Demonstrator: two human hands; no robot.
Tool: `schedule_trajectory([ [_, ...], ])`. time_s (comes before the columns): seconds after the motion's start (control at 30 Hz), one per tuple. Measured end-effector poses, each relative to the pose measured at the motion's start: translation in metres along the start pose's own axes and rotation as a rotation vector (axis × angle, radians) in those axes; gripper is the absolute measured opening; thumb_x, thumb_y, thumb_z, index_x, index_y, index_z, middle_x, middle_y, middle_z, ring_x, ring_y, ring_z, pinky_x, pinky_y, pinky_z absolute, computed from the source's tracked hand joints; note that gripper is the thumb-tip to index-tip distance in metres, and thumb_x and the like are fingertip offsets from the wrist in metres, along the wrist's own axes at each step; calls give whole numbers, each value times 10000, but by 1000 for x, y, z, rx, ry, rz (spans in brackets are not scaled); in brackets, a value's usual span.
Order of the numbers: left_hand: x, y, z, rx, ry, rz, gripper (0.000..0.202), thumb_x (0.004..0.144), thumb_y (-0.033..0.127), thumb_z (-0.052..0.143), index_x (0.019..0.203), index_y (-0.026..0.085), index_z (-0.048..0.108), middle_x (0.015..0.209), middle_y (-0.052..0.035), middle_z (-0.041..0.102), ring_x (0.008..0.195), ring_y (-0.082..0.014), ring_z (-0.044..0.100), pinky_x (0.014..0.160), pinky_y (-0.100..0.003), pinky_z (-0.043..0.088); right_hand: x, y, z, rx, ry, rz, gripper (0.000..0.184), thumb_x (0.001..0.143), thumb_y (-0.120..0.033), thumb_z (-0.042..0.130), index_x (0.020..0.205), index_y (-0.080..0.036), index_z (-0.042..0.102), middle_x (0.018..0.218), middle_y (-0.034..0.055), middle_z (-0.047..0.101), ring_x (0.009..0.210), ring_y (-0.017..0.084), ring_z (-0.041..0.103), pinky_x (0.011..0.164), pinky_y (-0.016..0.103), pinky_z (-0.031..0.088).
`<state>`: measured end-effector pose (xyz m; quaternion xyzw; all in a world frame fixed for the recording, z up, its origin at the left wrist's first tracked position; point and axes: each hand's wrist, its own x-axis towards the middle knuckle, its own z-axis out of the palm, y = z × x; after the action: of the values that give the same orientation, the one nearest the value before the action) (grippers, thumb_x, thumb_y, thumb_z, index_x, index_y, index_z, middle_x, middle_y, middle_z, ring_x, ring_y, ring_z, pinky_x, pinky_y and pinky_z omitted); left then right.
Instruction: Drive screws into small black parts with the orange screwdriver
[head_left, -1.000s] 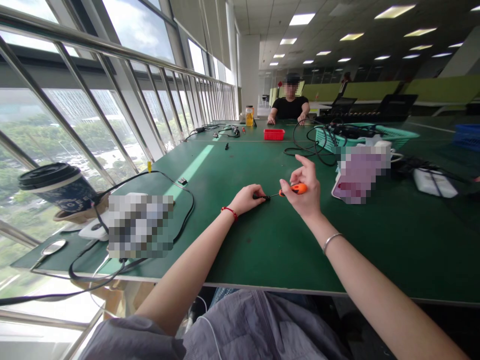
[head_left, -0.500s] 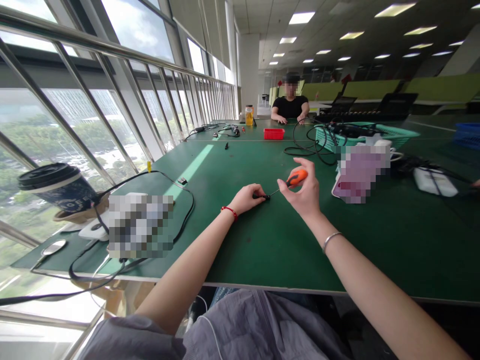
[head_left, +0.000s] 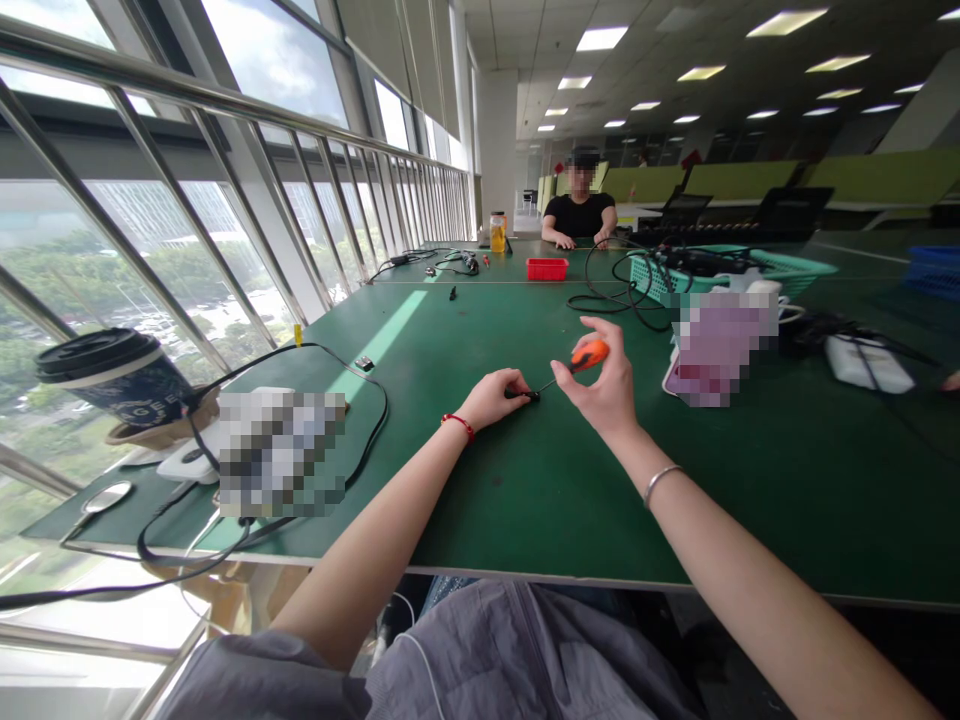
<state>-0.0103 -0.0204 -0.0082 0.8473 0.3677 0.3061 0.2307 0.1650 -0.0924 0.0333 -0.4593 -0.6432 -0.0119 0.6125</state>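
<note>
A screwdriver (head_left: 590,354) with an orange and black handle is in my right hand (head_left: 606,385), which is closed around it with thumb and fingers. Its thin metal shaft slants down to the left, and the tip is at or very near a small black part (head_left: 533,396) on the green table (head_left: 510,500). My left hand (head_left: 495,397) rests on the table with its fingers pinched on that black part. Fingers cover much of the part, so its exact kind cannot be made out.
To the right lie a phone (head_left: 724,345), a green basket (head_left: 802,263) of cables and a white adapter (head_left: 870,362). A red tray (head_left: 547,269) and a jar (head_left: 497,235) stand farther back. At left are a cup (head_left: 116,375) and cables. A person (head_left: 580,215) sits opposite.
My right hand and the screwdriver have shifted very slightly left and down, with the shaft tip nearer the black part. The left hand has stayed in place.
</note>
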Motion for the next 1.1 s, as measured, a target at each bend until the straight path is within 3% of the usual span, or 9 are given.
schedule_trajectory([
  [0.1,0,1,0,-1,-1,-1,43,748,190,624,748,150,610,773,-20,657,722,-139,596,703,-258,467,0,-1,0,-47,-11,42,539,681,-436,653,1143,-211,487,668,-47,518,587,139,523,600,271,440],
  [0.2,0,1,-1,-8,-8,-4,44,752,192,624,753,149,612,780,-23,661,728,-140,598,706,-258,470,-1,-4,-1,-60,-59,115,312,741,-457,601,937,-215,579,504,-72,453,475,123,468,541,253,394],
  [0.3,-1,1,-1,-14,-11,-5,49,752,194,628,760,147,615,788,-26,664,733,-140,600,713,-259,473,-2,-6,-1,-16,-79,150,233,773,-442,564,800,-213,597,517,-43,504,485,124,500,535,247,391],
  [0.43,-1,-1,-1,-26,-7,-1,52,757,196,627,759,145,618,784,-23,664,728,-135,602,715,-255,475,-2,-3,-1,-7,-55,117,212,756,-361,563,895,-206,598,580,-42,515,489,114,481,535,245,394],
  [0.6,-1,-3,0,-36,0,7,52,754,193,632,759,142,623,778,-22,658,728,-134,602,716,-254,480,-1,0,0,-8,-9,63,438,702,-350,607,1107,-205,524,711,-33,545,588,125,533,594,245,433],
  [0.73,-2,-5,1,-36,2,5,46,752,186,632,768,144,626,793,-26,659,733,-133,602,716,-252,483,-2,-2,-1,-48,-76,129,246,761,-424,570,876,-208,599,496,-55,481,481,126,485,568,249,405],
  [0.83,-2,-4,1,-43,5,-13,52,754,192,632,762,141,621,779,-25,651,718,-130,595,700,-248,482,-3,-3,-1,-24,-122,138,209,787,-407,544,799,-209,609,493,-39,508,475,124,491,567,251,403],
  [1.0,-4,-2,0,-69,3,-24,57,749,190,640,756,137,619,774,-27,653,713,-130,596,699,-249,484,-2,-1,1,4,-35,54,348,722,-279,578,1060,-201,551,760,3,587,644,146,564,665,277,454],
  [1.1,-4,-2,1,-89,9,-28,66,750,196,642,747,136,613,774,-29,657,716,-130,599,712,-254,489,-1,2,2,62,-25,27,350,749,-285,560,1085,-200,513,813,19,593,717,160,584,702,289,465],
])
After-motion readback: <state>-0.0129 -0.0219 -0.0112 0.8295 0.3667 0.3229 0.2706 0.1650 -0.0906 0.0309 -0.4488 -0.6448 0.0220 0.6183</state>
